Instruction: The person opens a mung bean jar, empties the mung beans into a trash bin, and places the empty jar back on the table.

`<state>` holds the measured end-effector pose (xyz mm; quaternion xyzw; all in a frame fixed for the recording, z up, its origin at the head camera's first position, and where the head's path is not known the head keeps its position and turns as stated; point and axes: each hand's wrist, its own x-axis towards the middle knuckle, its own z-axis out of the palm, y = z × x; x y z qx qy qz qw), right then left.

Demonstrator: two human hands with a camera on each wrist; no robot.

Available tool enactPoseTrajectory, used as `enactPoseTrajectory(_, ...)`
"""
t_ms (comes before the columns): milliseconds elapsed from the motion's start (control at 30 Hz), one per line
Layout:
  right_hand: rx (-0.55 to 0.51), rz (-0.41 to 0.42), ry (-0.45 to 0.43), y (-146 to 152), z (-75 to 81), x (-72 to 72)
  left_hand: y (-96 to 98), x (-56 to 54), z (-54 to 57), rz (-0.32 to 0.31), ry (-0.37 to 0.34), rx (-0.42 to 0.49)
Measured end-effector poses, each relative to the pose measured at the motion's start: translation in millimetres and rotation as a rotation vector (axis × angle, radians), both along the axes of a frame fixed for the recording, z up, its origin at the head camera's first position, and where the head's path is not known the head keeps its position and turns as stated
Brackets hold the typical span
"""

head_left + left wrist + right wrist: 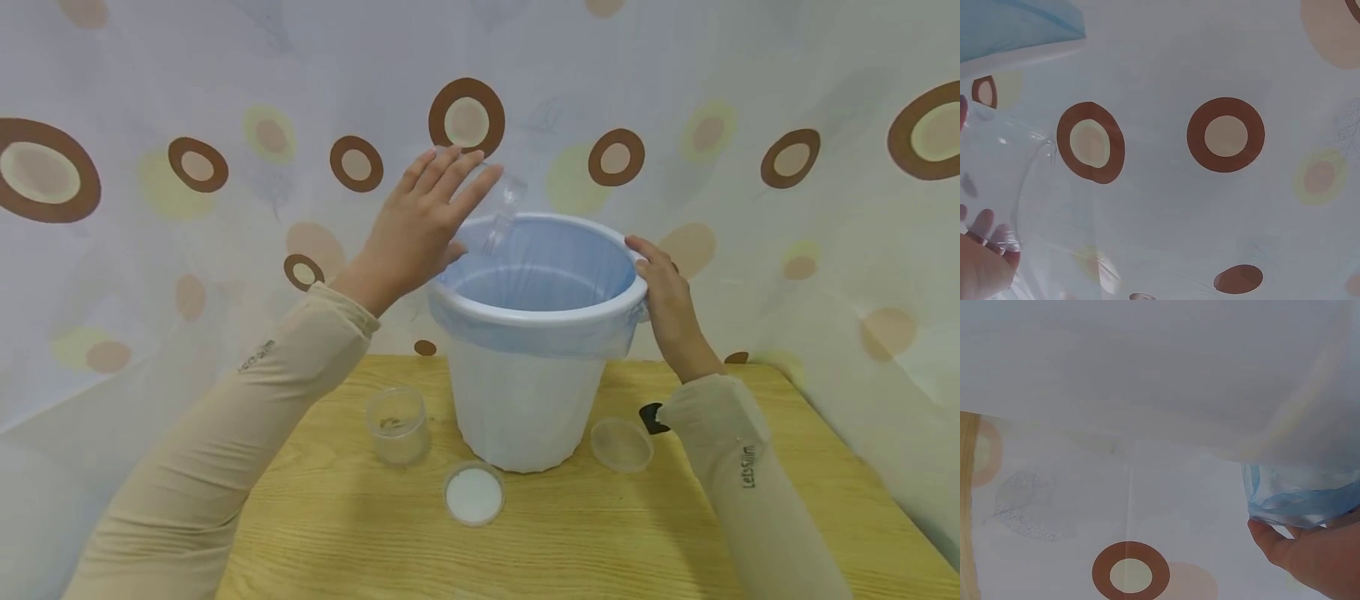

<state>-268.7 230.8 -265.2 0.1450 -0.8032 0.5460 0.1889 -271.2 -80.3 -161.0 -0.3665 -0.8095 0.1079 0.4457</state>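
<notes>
My left hand (427, 212) holds a clear plastic container (508, 200), tilted with its mouth toward the bin's opening. In the left wrist view, fingers (984, 222) show round the see-through wall of the container (991, 153). Below it stands a white bin (525, 400), upright on the table, with a blue bag liner (540, 337) folded over its rim. My right hand (667, 292) grips the right side of that rim. The right wrist view shows its thumb and fingers (1266, 540) against the blue liner (1304, 503).
On the wooden table (360, 533), a clear jar (397, 429) with a little something inside stands left of the bin. A round white-centred lid (474, 495) lies in front, and a clear lid (622, 445) lies right. A patterned sheet (525, 50) hangs behind.
</notes>
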Motion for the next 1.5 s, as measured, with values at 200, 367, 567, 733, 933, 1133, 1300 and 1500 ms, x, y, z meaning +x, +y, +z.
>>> enactPoseTrajectory(200, 0.019, -0.021, 0.020, 0, -0.7, -0.9, 1.3, 3.0, -2.4, 0.011, -0.022, 0.063)
enactPoseTrajectory(367, 0.028, -0.020, 0.021, 1, -0.3, -0.5, 1.8, 4.1, -3.9, -0.025, -0.033, 0.155)
enactPoseTrajectory(567, 0.027, -0.017, 0.022, 0, 1.3, 0.4, -1.9, 6.5, -5.6, -0.080, -0.089, 0.268)
enactPoseTrajectory(733, 0.037, -0.015, 0.025, 0, 0.9, -0.1, -6.5, 5.9, -7.9, -0.129, -0.116, 0.352)
enactPoseTrajectory(933, 0.033, -0.019, 0.022, 1, 0.2, -0.7, -10.9, 10.7, -8.4, -0.117, -0.177, 0.445)
enactPoseTrajectory(1133, 0.029, -0.015, 0.010, 2, -0.7, -1.1, -14.1, 16.5, -7.0, -0.047, -0.317, 0.564)
enactPoseTrajectory(1300, 0.026, -0.017, 0.005, 2, -0.3, -1.3, -16.0, 19.1, -6.7, -0.049, -0.389, 0.698)
enactPoseTrajectory(1500, 0.029, -0.021, 0.009, 2, 0.2, -0.1, -19.2, 21.6, -8.3, -0.091, -0.427, 0.832)
